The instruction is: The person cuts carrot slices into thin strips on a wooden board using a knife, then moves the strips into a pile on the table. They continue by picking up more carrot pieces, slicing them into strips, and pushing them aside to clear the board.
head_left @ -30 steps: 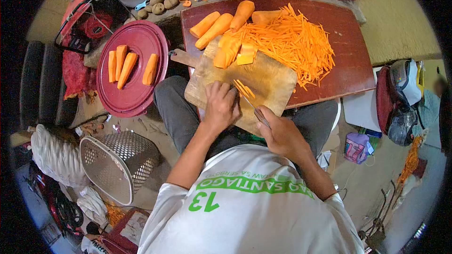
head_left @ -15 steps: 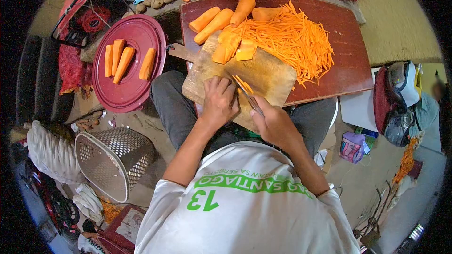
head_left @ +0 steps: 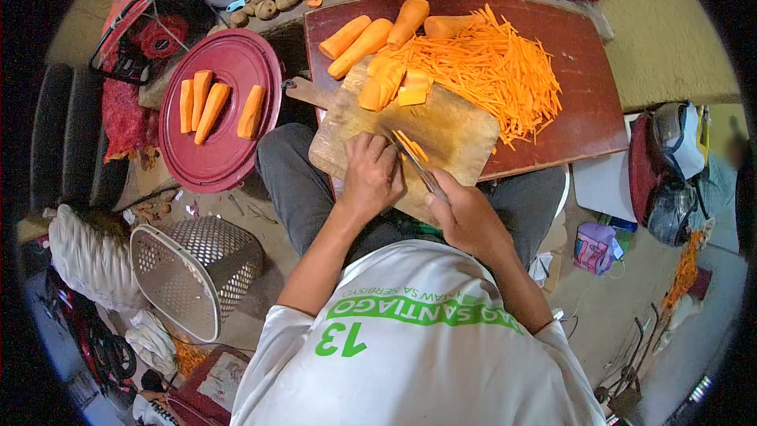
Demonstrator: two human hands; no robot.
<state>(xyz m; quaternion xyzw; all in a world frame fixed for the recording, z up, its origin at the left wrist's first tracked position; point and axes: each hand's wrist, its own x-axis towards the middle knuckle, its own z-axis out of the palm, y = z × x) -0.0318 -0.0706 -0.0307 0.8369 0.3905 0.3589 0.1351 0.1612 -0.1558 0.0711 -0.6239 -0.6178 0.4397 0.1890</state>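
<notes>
My right hand is closed round the handle of a knife, its blade slanting across the wooden cutting board. Beside the blade lie a few freshly cut carrot sticks. With curled fingers, my left hand presses down on the board just left of the blade, on a carrot piece mostly hidden beneath them. Carrot slices and a squared carrot chunk sit near the board's far edge. A big heap of carrot sticks spreads behind the board.
Several peeled carrots lie on the dark red table. More carrots rest on a round red lid at left. A perforated basket is tipped on the floor. Potato-like brown roots lie at the back.
The whole view has shifted slightly. My hands and the knife stay in nearly the same place on the board, with the blade moved only a little.
</notes>
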